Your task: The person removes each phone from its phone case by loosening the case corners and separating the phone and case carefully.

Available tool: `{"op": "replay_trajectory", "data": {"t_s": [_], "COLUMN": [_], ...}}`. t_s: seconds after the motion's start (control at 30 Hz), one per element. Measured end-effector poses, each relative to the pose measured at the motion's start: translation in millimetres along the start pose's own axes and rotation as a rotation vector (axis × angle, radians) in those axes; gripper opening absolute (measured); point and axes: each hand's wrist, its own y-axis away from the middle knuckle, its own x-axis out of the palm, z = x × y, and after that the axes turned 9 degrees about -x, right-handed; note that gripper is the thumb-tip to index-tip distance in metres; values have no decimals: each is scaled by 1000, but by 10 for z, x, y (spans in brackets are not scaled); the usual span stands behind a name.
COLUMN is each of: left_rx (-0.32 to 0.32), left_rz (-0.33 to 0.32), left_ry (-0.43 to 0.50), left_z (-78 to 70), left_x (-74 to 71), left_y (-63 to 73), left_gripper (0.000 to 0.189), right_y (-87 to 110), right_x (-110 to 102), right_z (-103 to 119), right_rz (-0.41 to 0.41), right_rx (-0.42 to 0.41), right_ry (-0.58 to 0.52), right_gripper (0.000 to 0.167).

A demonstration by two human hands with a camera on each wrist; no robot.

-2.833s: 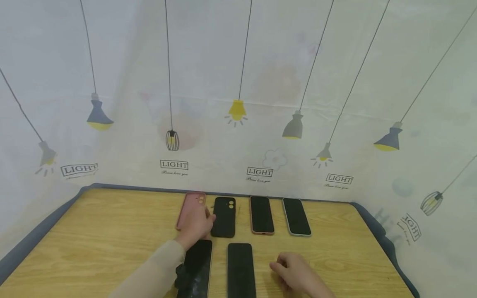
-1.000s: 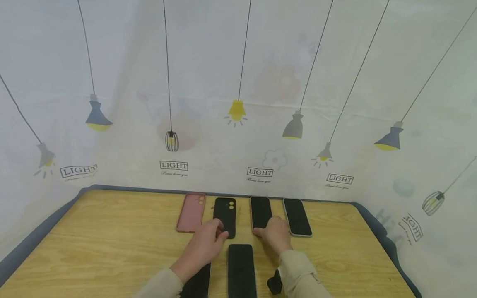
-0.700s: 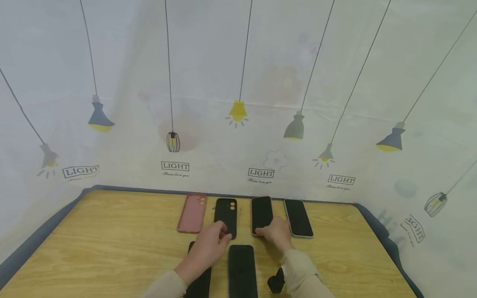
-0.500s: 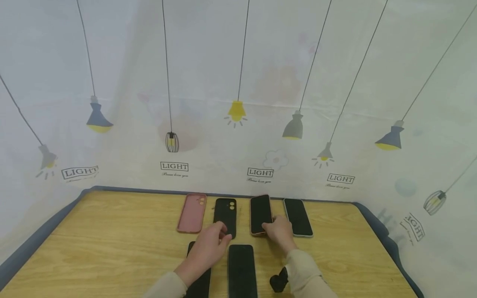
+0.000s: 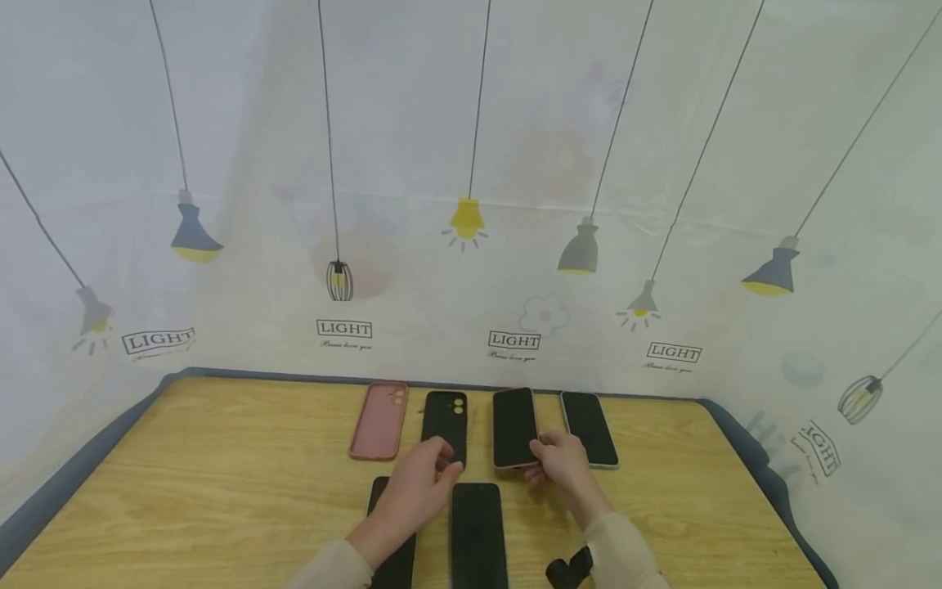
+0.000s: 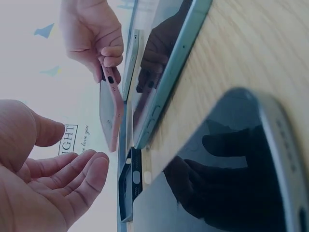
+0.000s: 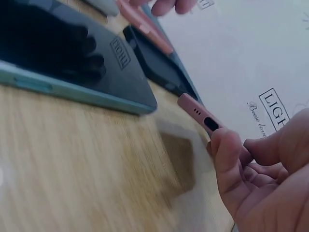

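Observation:
My right hand [image 5: 562, 462] pinches the near right corner of a smartphone [image 5: 513, 429] in a pink case, thumb on the screen side and fingers beneath. In the left wrist view the pink-cased phone [image 6: 115, 113] is tilted up off the table; in the right wrist view its charging-port edge [image 7: 200, 113] casts a shadow on the wood. My left hand [image 5: 419, 487] hovers at the near end of a black phone case [image 5: 445, 417], overlapping it in the head view. Its fingers [image 6: 72, 186] are loosely bent, thumb apart, with nothing between them.
A pink phone case [image 5: 379, 421] lies at the back left and a white-edged phone [image 5: 590, 429] at the back right. Nearer me are two dark-screened phones, one partly under my left arm [image 5: 397, 556] and one in the middle [image 5: 478, 536]. A printed curtain [image 5: 412, 245] hangs behind the table.
My left hand has come from the pink case to the black case's near end. My right hand has reached forward, gripped the pink-cased phone and raised it off the table.

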Motion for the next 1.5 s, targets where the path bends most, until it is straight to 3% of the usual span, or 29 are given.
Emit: {"op": "replay_trajectory", "data": {"t_s": [0.17, 0.47, 0.83, 0.97, 1.17, 1.33, 1.5], "left_rx": [26, -7, -102, -101, -137, -169, -170], "left_rz": [13, 47, 192, 241, 252, 259, 289], "left_ry": [46, 134, 369, 449, 545, 565, 566], "left_z": [0, -9, -47, -68, -82, -89, -76], "left_x": [10, 31, 19, 21, 39, 30, 21], "left_y": [-4, -8, -8, 9, 39, 100, 172], "left_gripper": [23, 27, 38, 27, 18, 16, 13], "right_y": [118, 312, 475, 519, 541, 524, 439], "right_x": [17, 92, 148, 152, 152, 133, 103], "right_z": [-13, 87, 161, 167, 157, 139, 160], "right_rz": [23, 83, 220, 258, 266, 233, 196], "right_rx": [-33, -71, -89, -100, -134, -196, -223], "right_ry": [-98, -240, -338, -335, -264, -129, -73], "right_gripper": [43, 45, 36, 39, 34, 33, 37]}}
